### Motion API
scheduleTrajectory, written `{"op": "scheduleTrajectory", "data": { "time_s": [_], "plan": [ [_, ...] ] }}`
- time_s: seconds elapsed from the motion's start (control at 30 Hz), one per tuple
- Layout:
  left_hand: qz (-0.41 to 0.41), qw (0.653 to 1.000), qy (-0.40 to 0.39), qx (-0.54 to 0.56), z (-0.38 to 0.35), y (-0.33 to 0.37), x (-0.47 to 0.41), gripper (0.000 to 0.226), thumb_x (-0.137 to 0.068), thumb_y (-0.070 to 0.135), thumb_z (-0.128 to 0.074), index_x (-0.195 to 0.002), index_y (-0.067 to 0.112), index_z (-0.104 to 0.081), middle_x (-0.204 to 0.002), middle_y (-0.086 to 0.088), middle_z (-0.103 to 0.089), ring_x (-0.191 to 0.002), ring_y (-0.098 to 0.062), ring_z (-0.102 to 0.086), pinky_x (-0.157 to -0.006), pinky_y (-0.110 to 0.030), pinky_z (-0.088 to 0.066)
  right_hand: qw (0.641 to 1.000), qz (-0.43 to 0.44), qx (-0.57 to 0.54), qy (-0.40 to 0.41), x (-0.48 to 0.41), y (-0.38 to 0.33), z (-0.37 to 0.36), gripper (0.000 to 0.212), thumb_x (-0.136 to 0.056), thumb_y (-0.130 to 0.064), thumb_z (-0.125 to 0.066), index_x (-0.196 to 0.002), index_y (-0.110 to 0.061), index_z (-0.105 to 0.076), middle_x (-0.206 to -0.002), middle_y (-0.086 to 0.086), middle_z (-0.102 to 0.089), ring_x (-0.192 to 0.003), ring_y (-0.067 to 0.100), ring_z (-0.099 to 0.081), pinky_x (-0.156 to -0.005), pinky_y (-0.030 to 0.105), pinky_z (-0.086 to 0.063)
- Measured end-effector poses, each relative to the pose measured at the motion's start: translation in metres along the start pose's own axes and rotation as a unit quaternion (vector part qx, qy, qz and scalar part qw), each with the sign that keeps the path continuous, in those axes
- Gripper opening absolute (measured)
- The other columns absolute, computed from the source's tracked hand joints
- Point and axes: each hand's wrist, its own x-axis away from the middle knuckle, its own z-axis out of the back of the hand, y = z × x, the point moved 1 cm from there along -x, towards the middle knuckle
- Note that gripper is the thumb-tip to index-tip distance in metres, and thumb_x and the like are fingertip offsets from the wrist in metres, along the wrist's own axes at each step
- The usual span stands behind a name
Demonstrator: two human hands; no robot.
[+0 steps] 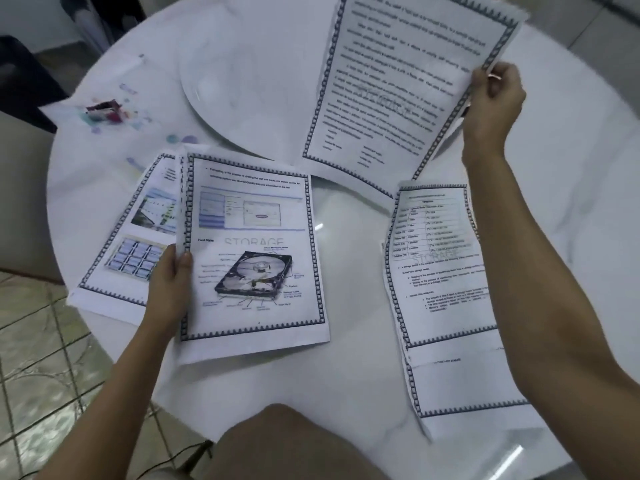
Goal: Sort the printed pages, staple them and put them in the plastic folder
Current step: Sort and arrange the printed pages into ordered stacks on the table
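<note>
Left grip (pixel 171 282): thumb on top, fingers underneath, pinching the left edge of a white printed page with a hard-disk picture and a "STORAGE" watermark (pixel 252 258). That page sits over the near-left part of the round white marble worktop (pixel 346 358), and its left edge looks raised. It overlaps a second bordered white page with two photo blocks (pixel 135 244), which lies at the left edge of the worktop with its near-left corner hanging over the rim. Right grip (pixel 493 98): fingers curled round the right edge of a text-only bordered page (pixel 405 88), held up tilted over the far-right part of the worktop. A fourth bordered page with a table and bullet text (pixel 440 289) lies near the right edge, partly under the right forearm; can't tell if there is one sheet or more. A raised round white disc (pixel 249 81) sits at the worktop's centre. At the far-left edge lies a clear plastic folder with coloured dots (pixel 138 81). On it is a small pink-and-dark object (pixel 104 110), too blurred to identify. A bare knee (pixel 277 441) shows below the near edge, with tiled floor (pixel 34 341) at left.
</note>
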Motion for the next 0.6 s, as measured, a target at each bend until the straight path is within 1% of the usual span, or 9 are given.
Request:
{"op": "scheduleTrajectory", "data": {
  "time_s": [0.07,0.13,0.17,0.23,0.3,0.37,0.43,0.5,0.6],
  "plan": [
    [-0.010,1.000,0.005,0.004,0.010,0.002,-0.002,0.029,-0.100,0.015,-0.035,-0.119,0.001,-0.051,-0.108,-0.009,-0.055,-0.099,-0.019,-0.049,-0.086,-0.032,-0.039,0.999,-0.005,-0.025,0.030,0.002,-0.007,0.001,0.016,-0.090,-0.012,-0.052,-0.079,-0.023,-0.048,-0.067,-0.014,-0.052,-0.053,-0.011,-0.047,-0.065,0.013,-0.042],
    [-0.020,1.000,0.014,0.001,0.019,0.004,-0.003,0.025,-0.100,0.015,-0.034,-0.112,0.002,-0.052,-0.101,-0.010,-0.054,-0.095,-0.019,-0.048,-0.075,-0.030,-0.037,0.997,-0.020,-0.044,0.058,0.005,-0.013,0.003,0.018,-0.091,-0.011,-0.052,-0.078,-0.023,-0.049,-0.070,-0.014,-0.057,-0.058,-0.010,-0.052,-0.069,0.014,-0.046],
    [-0.023,1.000,0.017,0.000,0.023,0.006,-0.004,0.025,-0.100,0.015,-0.033,-0.111,0.001,-0.051,-0.099,-0.010,-0.053,-0.093,-0.018,-0.047,-0.073,-0.029,-0.035,0.996,-0.032,-0.054,0.068,0.007,-0.015,0.003,0.020,-0.091,-0.011,-0.052,-0.076,-0.024,-0.049,-0.071,-0.013,-0.058,-0.059,-0.008,-0.054,-0.070,0.015,-0.047],
    [-0.029,0.999,0.024,0.006,0.031,0.006,-0.005,0.026,-0.100,0.014,-0.033,-0.111,-0.002,-0.050,-0.098,-0.010,-0.052,-0.093,-0.018,-0.046,-0.075,-0.025,-0.031,0.993,-0.057,-0.068,0.078,0.011,-0.017,0.004,0.020,-0.091,-0.012,-0.052,-0.076,-0.025,-0.050,-0.069,-0.012,-0.058,-0.059,-0.005,-0.053,-0.069,0.017,-0.047],
    [-0.033,0.999,0.025,0.019,0.038,0.007,-0.006,0.023,-0.100,0.015,-0.033,-0.109,0.003,-0.050,-0.090,-0.004,-0.054,-0.093,-0.018,-0.046,-0.069,-0.023,-0.031,0.990,-0.084,-0.073,0.083,0.015,-0.018,0.004,0.019,-0.091,-0.014,-0.053,-0.076,-0.025,-0.052,-0.068,-0.011,-0.057,-0.061,-0.001,-0.052,-0.070,0.023,-0.048],
    [-0.042,0.999,0.020,0.023,0.044,0.005,-0.009,0.016,-0.100,0.014,-0.033,-0.103,0.009,-0.048,-0.081,0.005,-0.051,-0.092,-0.017,-0.046,-0.061,-0.025,-0.030,0.988,-0.106,-0.074,0.086,0.022,-0.017,0.005,0.016,-0.090,-0.016,-0.054,-0.076,-0.025,-0.053,-0.070,-0.010,-0.058,-0.066,0.002,-0.054,-0.071,0.028,-0.049],
    [-0.047,0.998,0.013,0.027,0.049,-0.001,-0.013,0.016,-0.100,0.014,-0.034,-0.104,0.010,-0.049,-0.083,0.006,-0.052,-0.093,-0.017,-0.048,-0.065,-0.026,-0.033,0.985,-0.125,-0.077,0.088,0.031,-0.014,0.007,0.016,-0.090,-0.016,-0.055,-0.077,-0.024,-0.053,-0.072,-0.009,-0.058,-0.068,0.004,-0.054,-0.070,0.027,-0.048],
    [-0.047,0.998,0.007,0.039,0.054,-0.006,-0.015,0.014,-0.100,0.014,-0.034,-0.103,0.013,-0.048,-0.084,0.011,-0.052,-0.092,-0.018,-0.049,-0.066,-0.027,-0.038,0.981,-0.149,-0.092,0.088,0.040,-0.011,0.009,0.015,-0.090,-0.016,-0.056,-0.077,-0.023,-0.053,-0.074,-0.007,-0.059,-0.073,0.007,-0.055,-0.073,0.028,-0.049],
    [-0.049,0.997,-0.001,0.059,0.058,-0.009,-0.015,0.015,-0.100,0.014,-0.034,-0.106,0.016,-0.047,-0.086,0.014,-0.052,-0.090,-0.017,-0.050,-0.066,-0.017,-0.039,0.972,-0.188,-0.117,0.080,0.055,-0.005,0.012,0.013,-0.090,-0.014,-0.056,-0.079,-0.021,-0.054,-0.078,-0.003,-0.060,-0.075,0.012,-0.056,-0.067,0.026,-0.051]
  ]
}}
